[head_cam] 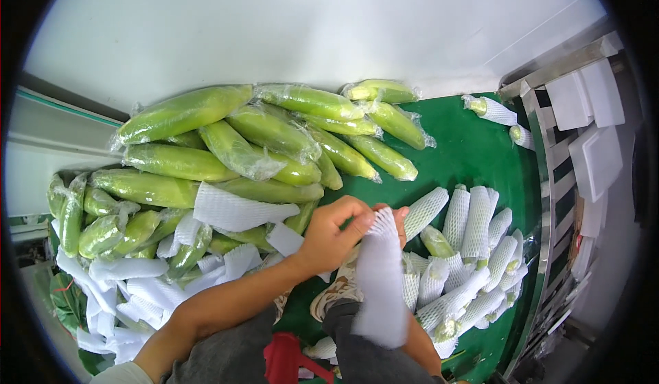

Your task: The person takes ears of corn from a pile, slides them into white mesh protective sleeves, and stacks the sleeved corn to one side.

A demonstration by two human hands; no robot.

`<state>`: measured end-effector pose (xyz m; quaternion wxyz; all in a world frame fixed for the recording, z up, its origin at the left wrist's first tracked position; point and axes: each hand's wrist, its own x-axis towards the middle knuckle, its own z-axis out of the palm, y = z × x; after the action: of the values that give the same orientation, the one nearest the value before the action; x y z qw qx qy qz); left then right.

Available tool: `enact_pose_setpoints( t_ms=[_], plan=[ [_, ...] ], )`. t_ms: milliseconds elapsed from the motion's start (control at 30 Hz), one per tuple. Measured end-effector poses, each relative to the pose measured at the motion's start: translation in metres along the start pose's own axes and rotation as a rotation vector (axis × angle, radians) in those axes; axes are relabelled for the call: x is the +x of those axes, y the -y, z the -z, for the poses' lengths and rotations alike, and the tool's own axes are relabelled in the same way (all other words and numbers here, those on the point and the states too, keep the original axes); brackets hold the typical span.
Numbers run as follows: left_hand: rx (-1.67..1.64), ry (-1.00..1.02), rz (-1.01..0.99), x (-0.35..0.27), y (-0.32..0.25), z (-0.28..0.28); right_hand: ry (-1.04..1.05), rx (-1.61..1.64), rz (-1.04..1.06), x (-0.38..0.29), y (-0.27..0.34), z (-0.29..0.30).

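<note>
A white foam net sleeve [382, 286] hangs limp in front of me, its upper end gathered between both hands. My left hand [332, 232] pinches the left side of that end between thumb and fingers. Mostly behind the sleeve, my right hand [401, 223] grips the other side; only some fingertips show. To the left lies a heap of long green vegetables [190, 111] wrapped in clear plastic film, probably corn in the husk. A loose foam sleeve [242, 209] rests on that heap. Several sleeved vegetables [476, 224] are piled to the right of my hands.
Everything rests on a green surface [448, 126] bounded by a white wall [309, 28]. More loose foam sleeves [149, 291] are heaped at lower left. A slatted metal rail [548, 178] runs along the right, with white foam trays [594, 162] beyond it. Red cloth [282, 358] shows at my lap.
</note>
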<state>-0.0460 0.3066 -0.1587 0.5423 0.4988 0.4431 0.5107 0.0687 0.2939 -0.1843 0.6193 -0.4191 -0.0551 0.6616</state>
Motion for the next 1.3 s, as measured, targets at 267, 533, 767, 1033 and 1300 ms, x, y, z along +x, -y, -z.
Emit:
enact_pose_setpoints(
  t_ms=[267, 533, 767, 1033, 1300],
  plan=[
    [-1.341, 0.459, 0.916, -0.016, 0.012, 0.005, 0.298, -0.217, -0.185, 0.022, 0.031, -0.026],
    [-0.653, 0.508, 0.882, 0.011, -0.003, 0.018, 0.397, -1.793, 0.897, 0.078, 0.019, -0.008],
    [-0.756, 0.117, 0.634, 0.062, 0.006, 0.014, 0.248, -2.216, 0.237, 0.126, 0.040, 0.058],
    [-0.406, -0.139, 0.602, 0.068, 0.018, 0.013, 0.169, -0.509, -0.543, -0.079, 0.052, 0.050],
    [-0.308, -0.220, 0.544, 0.068, 0.015, 0.013, 0.424, -0.487, -0.734, -0.092, 0.062, 0.031]
  ],
)
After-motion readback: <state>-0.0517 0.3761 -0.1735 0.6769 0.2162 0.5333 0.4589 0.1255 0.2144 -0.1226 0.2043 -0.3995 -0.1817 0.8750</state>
